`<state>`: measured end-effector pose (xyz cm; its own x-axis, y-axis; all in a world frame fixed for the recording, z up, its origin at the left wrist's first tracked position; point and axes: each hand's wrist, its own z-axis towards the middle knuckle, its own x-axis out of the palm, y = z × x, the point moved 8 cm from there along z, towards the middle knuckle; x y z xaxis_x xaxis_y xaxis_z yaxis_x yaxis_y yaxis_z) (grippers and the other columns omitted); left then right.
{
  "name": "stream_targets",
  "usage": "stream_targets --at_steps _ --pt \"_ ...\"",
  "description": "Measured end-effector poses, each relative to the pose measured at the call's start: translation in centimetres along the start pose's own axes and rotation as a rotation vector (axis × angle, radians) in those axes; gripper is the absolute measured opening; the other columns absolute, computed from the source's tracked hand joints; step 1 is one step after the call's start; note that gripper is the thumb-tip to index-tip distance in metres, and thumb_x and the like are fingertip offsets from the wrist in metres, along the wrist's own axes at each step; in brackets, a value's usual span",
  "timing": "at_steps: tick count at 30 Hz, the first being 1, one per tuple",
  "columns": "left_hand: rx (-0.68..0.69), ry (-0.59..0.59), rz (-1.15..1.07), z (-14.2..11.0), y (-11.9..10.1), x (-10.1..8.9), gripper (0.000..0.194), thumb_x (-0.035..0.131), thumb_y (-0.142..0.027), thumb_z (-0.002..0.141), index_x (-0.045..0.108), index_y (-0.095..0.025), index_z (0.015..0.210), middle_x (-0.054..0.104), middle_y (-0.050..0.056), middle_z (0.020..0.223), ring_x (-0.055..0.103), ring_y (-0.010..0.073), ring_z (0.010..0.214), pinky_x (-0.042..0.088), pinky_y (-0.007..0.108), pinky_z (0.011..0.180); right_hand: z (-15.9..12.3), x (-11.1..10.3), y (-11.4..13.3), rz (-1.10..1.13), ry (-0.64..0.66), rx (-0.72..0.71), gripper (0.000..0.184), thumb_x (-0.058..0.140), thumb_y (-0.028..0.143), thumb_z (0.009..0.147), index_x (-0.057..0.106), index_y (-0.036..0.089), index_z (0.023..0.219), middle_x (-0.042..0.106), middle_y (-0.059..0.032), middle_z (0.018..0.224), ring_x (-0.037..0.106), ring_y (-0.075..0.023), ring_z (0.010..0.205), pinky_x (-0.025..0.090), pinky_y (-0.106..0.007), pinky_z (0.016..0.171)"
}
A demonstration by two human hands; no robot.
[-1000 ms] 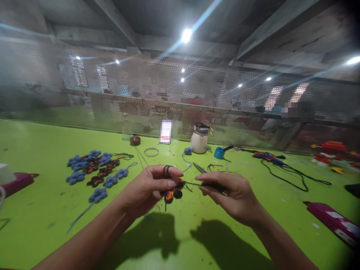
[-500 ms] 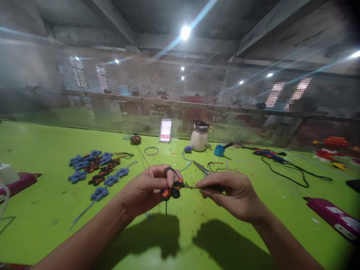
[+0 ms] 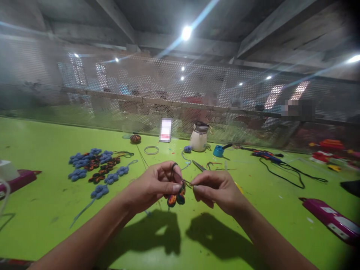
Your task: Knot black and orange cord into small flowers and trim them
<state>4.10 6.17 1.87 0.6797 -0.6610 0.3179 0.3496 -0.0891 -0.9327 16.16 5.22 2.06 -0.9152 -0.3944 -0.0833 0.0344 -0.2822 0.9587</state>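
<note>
My left hand (image 3: 153, 185) pinches a small crocheted flower (image 3: 176, 199) in dark and orange multicolour yarn, its petals hanging below the thumb. A dark strand of yarn (image 3: 173, 167) loops over the left forefinger. Close on the right, my right hand (image 3: 216, 189) is closed in a pinch on a thin crochet hook (image 3: 189, 183), of which only a short tip end shows at the flower's upper edge; the rest is hidden by the fingers. Behind the right hand lie scissors (image 3: 198, 165), partly covered.
Blue crocheted flowers (image 3: 99, 191) and dark-orange ones (image 3: 98, 176) lie at left. A yarn ball (image 3: 135, 138), ring (image 3: 151, 150), phone-like screen (image 3: 165, 130), white jar (image 3: 199, 138) and blue pot (image 3: 218, 151) stand behind. Purple power strips (image 3: 329, 217) flank both sides; black cord (image 3: 284, 170) lies right.
My right hand has moved in closer to the flower, so less of the hook shows. My left forefinger has lifted, with the yarn loop standing more open. The flower has tilted slightly.
</note>
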Motion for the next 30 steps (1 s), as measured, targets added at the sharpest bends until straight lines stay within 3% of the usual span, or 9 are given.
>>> stream_targets --at_steps 4,6,11,17,26,30 --pt "0.071 -0.078 0.097 0.0 -0.9 0.0 0.063 0.07 -0.014 0.067 0.044 -0.022 0.124 0.057 0.0 0.071 0.053 0.0096 0.058 0.043 0.02 0.049 0.1 -0.3 0.1 -0.005 -0.031 -0.014 0.011 0.067 0.026 0.073 0.068 0.018 0.08 0.06 -0.0001 0.054 0.043 -0.0054 0.038 0.032 -0.019 0.035" --pt "0.131 -0.123 0.145 0.0 -1.5 0.0 0.072 0.069 -0.014 0.068 0.036 -0.023 0.131 0.057 -0.001 0.07 0.052 0.0093 0.058 0.044 0.02 0.05 0.1 -0.6 0.2 0.0 -0.049 -0.029 0.011 0.066 0.026 0.073 0.068 0.018 0.081 0.06 0.0002 0.053 0.042 -0.0052 0.037 0.031 -0.018 0.034" --pt "0.266 -0.231 0.266 -0.5 -2.6 0.2 0.07 0.067 -0.015 0.07 0.036 -0.019 0.132 0.061 0.003 0.079 0.053 0.0096 0.059 0.048 0.023 0.053 0.3 -0.8 -0.5 0.02 -0.091 0.007 0.012 0.065 0.026 0.075 0.067 0.018 0.083 0.058 0.0014 0.055 0.04 -0.0039 0.037 0.028 -0.017 0.034" --pt "0.268 -0.334 0.31 -0.7 -2.8 -0.1 0.077 0.069 -0.012 0.065 0.034 -0.019 0.133 0.059 -0.002 0.067 0.052 0.0085 0.051 0.046 0.021 0.048 0.6 -0.5 -1.2 0.061 -0.105 0.09 0.014 0.066 0.027 0.073 0.066 0.017 0.083 0.057 0.0022 0.054 0.038 -0.0032 0.036 0.026 -0.017 0.034" --pt "0.216 -0.285 0.433 -0.4 -2.2 -0.1 0.088 0.063 -0.011 0.069 0.013 -0.026 0.14 0.056 -0.003 0.069 0.049 0.0076 0.049 0.043 0.021 0.046 0.2 0.3 -1.1 0.047 -0.089 0.118 0.015 0.066 0.027 0.073 0.066 0.016 0.083 0.057 0.002 0.054 0.04 -0.0034 0.037 0.027 -0.017 0.035" --pt "0.276 -0.29 0.691 -0.6 -2.2 0.2 0.082 0.057 -0.009 0.072 0.014 -0.028 0.14 0.057 -0.003 0.07 0.049 0.0085 0.054 0.042 0.021 0.05 0.4 0.3 -1.5 0.042 -0.078 0.157 0.017 0.067 0.028 0.072 0.066 0.015 0.083 0.057 0.0019 0.054 0.04 -0.0036 0.036 0.027 -0.017 0.035"
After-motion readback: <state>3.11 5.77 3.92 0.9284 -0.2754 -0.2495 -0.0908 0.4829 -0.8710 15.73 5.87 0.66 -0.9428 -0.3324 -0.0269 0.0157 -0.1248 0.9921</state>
